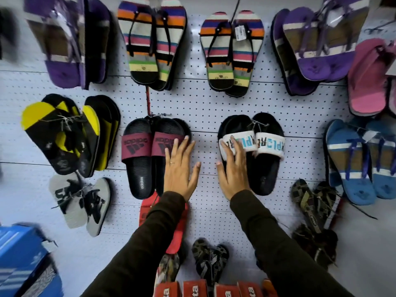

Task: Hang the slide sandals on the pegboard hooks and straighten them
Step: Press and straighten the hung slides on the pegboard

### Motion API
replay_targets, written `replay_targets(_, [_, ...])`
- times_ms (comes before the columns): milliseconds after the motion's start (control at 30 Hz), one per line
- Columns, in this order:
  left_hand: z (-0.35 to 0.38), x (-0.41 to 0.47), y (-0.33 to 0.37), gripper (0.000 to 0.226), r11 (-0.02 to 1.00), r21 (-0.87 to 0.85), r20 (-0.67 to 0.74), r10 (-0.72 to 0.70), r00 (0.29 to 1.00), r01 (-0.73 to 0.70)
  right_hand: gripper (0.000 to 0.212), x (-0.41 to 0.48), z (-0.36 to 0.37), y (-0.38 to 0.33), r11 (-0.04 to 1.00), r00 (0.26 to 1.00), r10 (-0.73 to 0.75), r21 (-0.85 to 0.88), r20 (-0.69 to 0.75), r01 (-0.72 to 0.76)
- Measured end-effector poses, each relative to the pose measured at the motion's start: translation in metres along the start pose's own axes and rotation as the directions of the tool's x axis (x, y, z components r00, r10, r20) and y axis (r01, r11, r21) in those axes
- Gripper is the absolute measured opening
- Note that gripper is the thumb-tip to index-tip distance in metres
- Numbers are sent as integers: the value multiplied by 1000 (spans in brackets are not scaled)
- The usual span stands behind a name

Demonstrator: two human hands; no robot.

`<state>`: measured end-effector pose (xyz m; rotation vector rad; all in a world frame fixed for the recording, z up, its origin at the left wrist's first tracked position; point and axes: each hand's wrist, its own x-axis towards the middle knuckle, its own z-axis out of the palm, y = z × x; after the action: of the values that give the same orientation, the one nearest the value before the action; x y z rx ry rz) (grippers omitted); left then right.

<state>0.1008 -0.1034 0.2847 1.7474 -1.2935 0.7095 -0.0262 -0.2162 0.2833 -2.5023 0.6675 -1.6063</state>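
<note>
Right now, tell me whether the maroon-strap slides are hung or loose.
Hung: the maroon-strap slides dangle from a hook, left hand flat against them.

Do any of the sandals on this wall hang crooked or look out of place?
Yes. The yellow-and-black flip-flop pair at the left hangs tilted, heels swung right. The grey-and-black flip-flop pair below it is splayed and slanted too. The black slides with maroon straps and the black slides with white lettered straps hang nearly straight.

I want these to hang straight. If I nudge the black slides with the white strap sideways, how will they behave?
The white-strap slides look tied together at the top and hung from there, so they would probably swing as one pair. Their thick soles look stiff and fairly light. The right hand lies flat on them, which should steady any swing.
</note>
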Motion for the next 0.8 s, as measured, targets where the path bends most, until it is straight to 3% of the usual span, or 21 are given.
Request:
replay_targets(167, [-40,-11,-70,58,993,-6,-99,-117,988,117,57,8,55,-65,990,985,-110,107,134,96])
replay_targets(267, [-49,-17,-109,62,983,62,-46,-168,985,171,59,6,83,-88,985,960,-168,77,223,154])
replay_targets(533, [-39,-5,-147,73,977,165,198,-169,965,137,65,-2,121,-89,993,950,-8,-108,311,43])
replay_targets(800, [-39,-4,-151,71,968,214,221,-180,958,132,68,6,109,-87,994,921,8,-105,388,35])
